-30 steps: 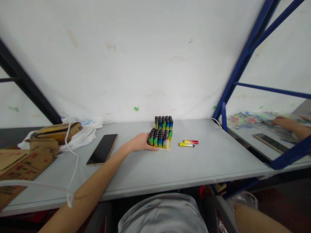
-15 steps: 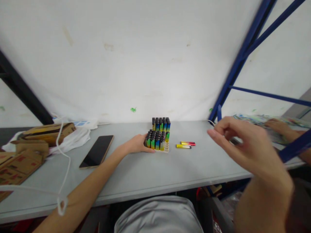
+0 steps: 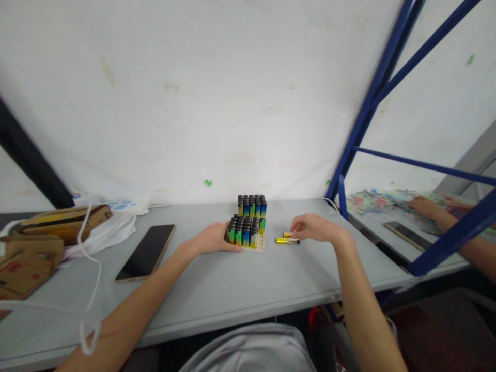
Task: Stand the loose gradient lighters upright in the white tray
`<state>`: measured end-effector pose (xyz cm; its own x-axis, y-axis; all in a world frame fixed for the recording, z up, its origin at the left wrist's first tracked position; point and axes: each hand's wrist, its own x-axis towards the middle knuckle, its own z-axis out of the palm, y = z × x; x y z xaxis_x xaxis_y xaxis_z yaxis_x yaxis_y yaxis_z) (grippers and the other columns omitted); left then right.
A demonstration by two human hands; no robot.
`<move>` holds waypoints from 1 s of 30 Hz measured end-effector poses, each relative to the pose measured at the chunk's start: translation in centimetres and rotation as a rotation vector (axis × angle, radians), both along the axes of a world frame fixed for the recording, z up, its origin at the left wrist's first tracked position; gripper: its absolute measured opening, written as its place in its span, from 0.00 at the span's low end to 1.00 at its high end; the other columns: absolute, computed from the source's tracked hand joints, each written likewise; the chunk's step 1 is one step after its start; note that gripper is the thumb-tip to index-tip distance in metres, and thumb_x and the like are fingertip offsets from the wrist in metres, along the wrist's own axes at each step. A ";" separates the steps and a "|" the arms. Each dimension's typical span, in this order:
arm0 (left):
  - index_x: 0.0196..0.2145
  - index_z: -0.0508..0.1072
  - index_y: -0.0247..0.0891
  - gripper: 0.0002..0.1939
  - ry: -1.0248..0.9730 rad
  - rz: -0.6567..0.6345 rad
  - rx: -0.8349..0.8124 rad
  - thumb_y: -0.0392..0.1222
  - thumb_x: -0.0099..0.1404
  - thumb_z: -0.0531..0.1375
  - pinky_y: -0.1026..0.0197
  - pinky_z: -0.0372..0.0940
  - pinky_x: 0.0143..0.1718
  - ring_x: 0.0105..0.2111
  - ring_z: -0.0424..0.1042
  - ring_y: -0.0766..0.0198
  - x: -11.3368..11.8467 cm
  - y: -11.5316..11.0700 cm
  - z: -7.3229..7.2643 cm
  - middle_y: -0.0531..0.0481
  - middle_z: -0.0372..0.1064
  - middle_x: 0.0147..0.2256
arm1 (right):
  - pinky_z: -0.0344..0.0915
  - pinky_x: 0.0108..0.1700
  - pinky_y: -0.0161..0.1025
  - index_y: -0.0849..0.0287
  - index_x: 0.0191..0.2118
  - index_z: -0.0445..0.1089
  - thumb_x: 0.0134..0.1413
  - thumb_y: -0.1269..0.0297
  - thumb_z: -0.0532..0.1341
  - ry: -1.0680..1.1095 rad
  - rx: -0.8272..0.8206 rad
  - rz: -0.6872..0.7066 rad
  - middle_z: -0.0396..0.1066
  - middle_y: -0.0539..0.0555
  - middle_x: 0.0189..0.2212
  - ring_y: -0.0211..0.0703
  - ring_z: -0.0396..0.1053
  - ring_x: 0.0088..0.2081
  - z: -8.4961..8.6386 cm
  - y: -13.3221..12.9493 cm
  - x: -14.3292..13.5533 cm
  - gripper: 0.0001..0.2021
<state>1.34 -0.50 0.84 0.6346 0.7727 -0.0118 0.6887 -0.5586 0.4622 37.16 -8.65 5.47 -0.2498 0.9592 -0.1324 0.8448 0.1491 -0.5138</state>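
My left hand (image 3: 215, 237) is wrapped round the left side of a white tray (image 3: 260, 245) filled with upright lighters (image 3: 243, 231) in green, blue and yellow with black tops. Bare slots show along the tray's right edge. My right hand (image 3: 312, 227) is over two lighters lying flat on the table, its fingers closed on the end of the farther lighter (image 3: 287, 234), which they partly cover. Just in front lies the nearer yellow lighter (image 3: 285, 241). Behind the tray stands a second block of lighters (image 3: 252, 206).
A phone (image 3: 146, 253) lies left on the grey table (image 3: 217, 289). Farther left are torn cardboard boxes (image 3: 33, 258), a white bag (image 3: 120, 232) and a hanging white cable (image 3: 96, 274). Right of the blue frame (image 3: 358, 108), a co-worker's hands (image 3: 428, 209) are over plastic packets (image 3: 374, 201).
My right hand has come down and left from its raised position to the loose lighters. My left hand keeps its hold on the tray. The view has shifted slightly.
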 end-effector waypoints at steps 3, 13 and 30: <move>0.55 0.72 0.40 0.42 0.008 0.004 -0.005 0.70 0.51 0.70 0.54 0.72 0.46 0.46 0.80 0.44 0.0 0.0 0.0 0.44 0.82 0.47 | 0.66 0.37 0.37 0.58 0.40 0.81 0.48 0.66 0.72 -0.123 -0.071 -0.006 0.82 0.56 0.38 0.48 0.77 0.38 -0.7 1.0 -1.0 0.12; 0.57 0.71 0.41 0.43 0.003 -0.004 0.000 0.70 0.52 0.70 0.54 0.71 0.49 0.48 0.80 0.44 0.1 -0.1 -0.1 0.45 0.81 0.50 | 0.63 0.35 0.36 0.60 0.37 0.80 0.50 0.69 0.71 -0.322 -0.016 -0.015 0.81 0.58 0.38 0.48 0.77 0.38 -1.8 1.9 -3.4 0.07; 0.56 0.72 0.40 0.42 0.000 -0.009 0.011 0.70 0.52 0.70 0.53 0.72 0.49 0.48 0.80 0.42 0.0 0.0 -0.2 0.43 0.81 0.49 | 0.67 0.38 0.38 0.59 0.42 0.76 0.65 0.48 0.61 0.367 0.423 0.059 0.72 0.53 0.31 0.43 0.68 0.34 0.4 1.4 -4.3 0.18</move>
